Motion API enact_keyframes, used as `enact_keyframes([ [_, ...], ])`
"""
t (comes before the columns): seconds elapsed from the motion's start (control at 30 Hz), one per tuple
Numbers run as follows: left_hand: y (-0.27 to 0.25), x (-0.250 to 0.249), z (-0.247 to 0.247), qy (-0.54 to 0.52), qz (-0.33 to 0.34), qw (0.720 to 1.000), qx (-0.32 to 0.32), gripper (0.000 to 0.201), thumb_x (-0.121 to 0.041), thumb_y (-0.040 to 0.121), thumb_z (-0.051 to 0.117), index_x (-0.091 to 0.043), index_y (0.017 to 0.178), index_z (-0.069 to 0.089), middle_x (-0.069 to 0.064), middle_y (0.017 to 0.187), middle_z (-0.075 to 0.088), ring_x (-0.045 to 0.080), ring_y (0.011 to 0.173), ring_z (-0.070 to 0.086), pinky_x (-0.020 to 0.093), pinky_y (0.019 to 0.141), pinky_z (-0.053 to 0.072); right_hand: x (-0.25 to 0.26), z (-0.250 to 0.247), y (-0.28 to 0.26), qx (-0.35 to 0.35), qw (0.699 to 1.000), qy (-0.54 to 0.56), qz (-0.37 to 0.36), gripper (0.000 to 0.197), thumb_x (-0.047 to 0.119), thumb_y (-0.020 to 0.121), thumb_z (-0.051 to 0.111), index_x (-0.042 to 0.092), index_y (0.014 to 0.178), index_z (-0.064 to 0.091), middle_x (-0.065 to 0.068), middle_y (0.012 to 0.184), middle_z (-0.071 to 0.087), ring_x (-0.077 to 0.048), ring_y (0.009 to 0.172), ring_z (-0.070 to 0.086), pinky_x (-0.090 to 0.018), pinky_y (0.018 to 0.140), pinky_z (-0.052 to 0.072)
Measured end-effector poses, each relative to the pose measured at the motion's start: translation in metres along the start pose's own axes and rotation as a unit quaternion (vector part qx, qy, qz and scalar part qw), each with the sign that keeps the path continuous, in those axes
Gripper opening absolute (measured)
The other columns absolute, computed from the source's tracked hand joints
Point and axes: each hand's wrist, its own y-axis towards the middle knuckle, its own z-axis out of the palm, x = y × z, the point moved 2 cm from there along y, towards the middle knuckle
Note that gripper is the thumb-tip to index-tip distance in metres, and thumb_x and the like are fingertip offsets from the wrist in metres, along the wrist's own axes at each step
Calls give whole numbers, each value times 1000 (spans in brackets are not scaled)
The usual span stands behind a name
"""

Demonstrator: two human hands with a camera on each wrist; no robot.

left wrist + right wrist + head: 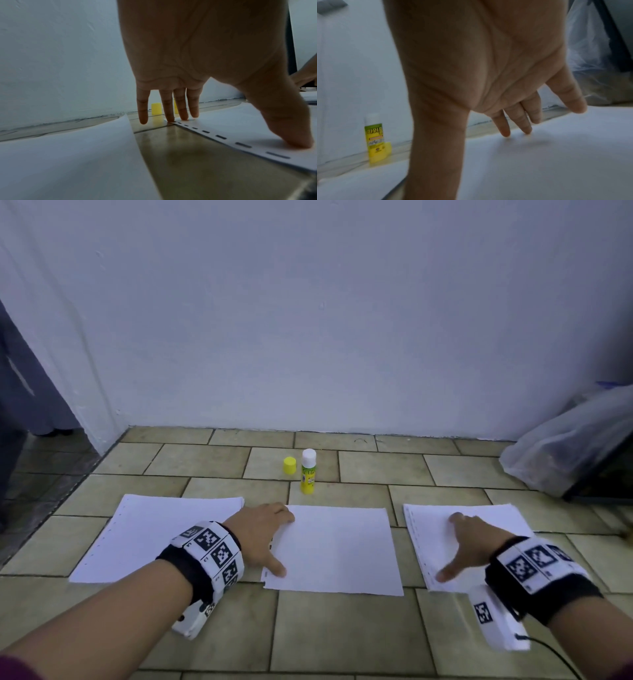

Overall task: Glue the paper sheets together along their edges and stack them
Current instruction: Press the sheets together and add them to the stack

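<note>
Three lots of white paper lie side by side on the tiled floor: a left sheet (154,537), a middle sheet (337,551) and a right pile (479,529). My left hand (262,537) is spread flat, its straight fingers (169,111) and thumb pressing the middle sheet's (240,121) left edge with its dashed line. My right hand (469,546) is also spread, its fingertips (526,125) touching the right pile (556,155). An uncapped yellow glue stick (308,472) stands behind the middle sheet, its yellow cap (289,465) beside it.
A white wall (308,320) rises just behind the glue stick. A clear plastic bag (565,446) leans against a dark object at the back right. A dark doorway opens at the far left. Bare tiles (342,635) lie in front of the sheets.
</note>
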Motion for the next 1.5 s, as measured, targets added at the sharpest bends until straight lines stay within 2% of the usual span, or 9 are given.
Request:
enact_keyframes([
  [0.2, -2, -1, 2, -3, 1, 1000, 2, 83, -51, 74, 74, -22, 140, 33, -10, 144, 31, 10, 129, 36, 28, 103, 35, 3, 9, -5, -16, 998, 46, -38, 95, 42, 61, 86, 15, 133, 31, -1, 127, 50, -17, 115, 49, -26, 92, 41],
  [0.33, -2, 2, 4, -7, 4, 1000, 9, 82, -50, 77, 73, -23, 142, 32, -11, 148, 30, 9, 134, 33, 27, 107, 32, 4, 3, -7, -28, 998, 22, -42, 58, 43, 79, 72, 19, 126, 46, 1, 125, 56, -15, 112, 51, -23, 90, 40],
  [0.43, -3, 2, 8, 2, 7, 1000, 7, 84, -47, 76, 74, -24, 144, 29, -12, 150, 27, 8, 136, 30, 25, 108, 30, 8, -7, -12, -51, 998, 0, -48, 19, 36, 90, 58, 20, 90, 49, 1, 100, 57, -14, 90, 51, -15, 63, 34],
  [0.53, -6, 2, 14, 3, 8, 1000, -4, 87, -44, 75, 75, -26, 145, 27, -13, 151, 21, 8, 136, 30, 25, 107, 31, 21, -20, -26, -90, 995, 23, -47, 9, 24, 94, 49, 15, 93, 48, -3, 100, 59, -16, 84, 50, -18, 59, 34],
  [0.73, -13, 0, 15, 4, -2, 999, -35, 85, -48, 70, 75, -27, 143, 36, -6, 145, 8, 15, 135, 28, 30, 105, 40, 110, -21, -77, -137, 972, 60, -183, 45, 20, 96, 44, 12, 138, 27, -14, 125, 51, -27, 113, 53, -32, 81, 40],
  [0.87, -17, -2, 15, 11, -9, 1000, -17, 85, -49, 76, 72, -25, 146, 31, -3, 147, 20, 15, 134, 31, 29, 107, 37, 166, 15, -61, -82, 971, 60, -215, 43, 30, 91, 52, 8, 125, 38, -13, 120, 57, -30, 110, 55, -35, 84, 41],
  [1.0, -20, -2, 14, -14, -24, 999, -25, 74, -46, 77, 74, -17, 134, 38, -2, 134, 41, 15, 118, 46, 23, 91, 39, 189, 37, -45, -60, 967, 70, -236, 47, 39, 90, 55, 10, 125, 44, -11, 123, 55, -28, 114, 51, -37, 95, 42],
  [1.13, -21, 1, 17, -29, -25, 999, -29, 80, -49, 75, 74, -17, 139, 37, -5, 137, 38, 16, 120, 47, 27, 96, 42, 196, 43, -37, -66, 964, 82, -246, 54, 44, 90, 55, 10, 131, 43, -10, 128, 51, -27, 119, 48, -36, 98, 41],
  [1.5, -22, 4, 15, -3, -49, 998, -39, 67, -57, 73, 71, -22, 126, 53, -6, 125, 52, 13, 113, 50, 26, 91, 43, 204, 45, -37, -107, 959, 84, -247, 56, 42, 91, 55, 14, 134, 32, -11, 118, 59, -30, 110, 54, -34, 82, 43],
])
